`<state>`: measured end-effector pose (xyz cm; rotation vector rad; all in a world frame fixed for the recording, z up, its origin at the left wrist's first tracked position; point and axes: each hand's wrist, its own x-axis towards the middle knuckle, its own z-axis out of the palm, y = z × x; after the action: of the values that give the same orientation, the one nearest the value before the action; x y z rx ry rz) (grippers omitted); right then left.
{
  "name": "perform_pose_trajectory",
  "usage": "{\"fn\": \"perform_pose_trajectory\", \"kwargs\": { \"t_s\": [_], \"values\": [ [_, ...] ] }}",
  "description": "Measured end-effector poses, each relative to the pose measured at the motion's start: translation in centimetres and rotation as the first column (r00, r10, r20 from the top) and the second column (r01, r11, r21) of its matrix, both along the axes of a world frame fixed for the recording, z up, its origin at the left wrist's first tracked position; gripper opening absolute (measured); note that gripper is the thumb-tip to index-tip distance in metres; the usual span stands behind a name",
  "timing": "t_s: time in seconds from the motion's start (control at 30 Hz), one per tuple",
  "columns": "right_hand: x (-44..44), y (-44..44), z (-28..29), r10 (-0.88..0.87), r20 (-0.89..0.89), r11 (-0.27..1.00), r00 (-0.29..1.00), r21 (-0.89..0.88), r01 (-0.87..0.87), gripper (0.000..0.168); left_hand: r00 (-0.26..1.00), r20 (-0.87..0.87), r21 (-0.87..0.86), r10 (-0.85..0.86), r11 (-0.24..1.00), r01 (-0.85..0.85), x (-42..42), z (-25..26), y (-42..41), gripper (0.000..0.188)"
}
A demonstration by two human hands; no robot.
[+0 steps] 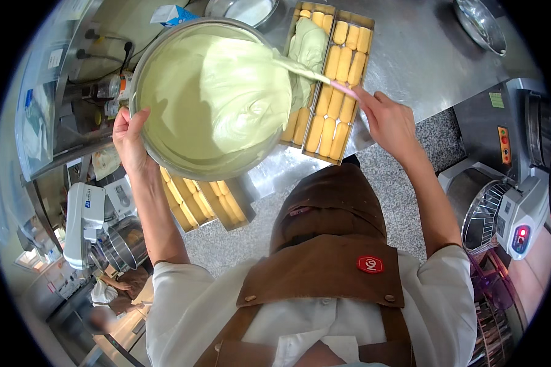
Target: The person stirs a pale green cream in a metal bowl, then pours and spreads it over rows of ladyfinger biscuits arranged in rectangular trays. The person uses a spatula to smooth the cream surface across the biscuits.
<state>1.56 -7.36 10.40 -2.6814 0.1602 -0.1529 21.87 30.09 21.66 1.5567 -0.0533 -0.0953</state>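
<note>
My left hand (132, 137) grips the rim of a large metal mixing bowl (211, 176), tilted toward the right and partly full of pale green cream (252, 101). In my right hand (388, 121) is the pink handle of a cream-coated spatula (344, 89), its blade end reaching over the bowl's right edge. Beneath that edge, a long metal tray (294, 145) holds ladyfinger biscuits with a thick mound of green cream (308, 43) on them. A second long tray (369, 41), right beside it, has rows of bare ladyfingers (334, 101).
More biscuit trays (245, 220) lie at the table's lower left. A metal bowl (480, 27) stands far right on the steel table (418, 59), another (245, 11) behind the big bowl, near a blue-white carton (177, 16). Mixers flank the floor; a co-worker (119, 289) is at lower left.
</note>
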Motion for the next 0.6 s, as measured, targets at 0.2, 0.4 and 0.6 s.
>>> {"fn": "perform_pose_trajectory", "kwargs": {
  "t_s": [0.2,0.4,0.6],
  "values": [
    [-3.8,1.9,0.0,-0.005,-0.038,0.997,0.999,0.077,0.008,0.030,0.998,0.040,0.041,0.044,0.998,-0.046,-0.2,0.0,-0.9,0.030],
    [-7.0,7.9,-1.8,-0.121,0.071,0.899,0.990,0.431,0.079,0.033,0.997,0.074,0.072,0.038,0.996,-0.043,-0.5,0.2,-2.1,0.032],
    [-7.9,9.7,-5.2,-0.066,0.004,0.912,0.998,0.406,0.059,0.032,0.999,0.040,0.048,0.012,0.999,-0.014,0.1,-0.2,-0.9,0.031]
  ]
}}
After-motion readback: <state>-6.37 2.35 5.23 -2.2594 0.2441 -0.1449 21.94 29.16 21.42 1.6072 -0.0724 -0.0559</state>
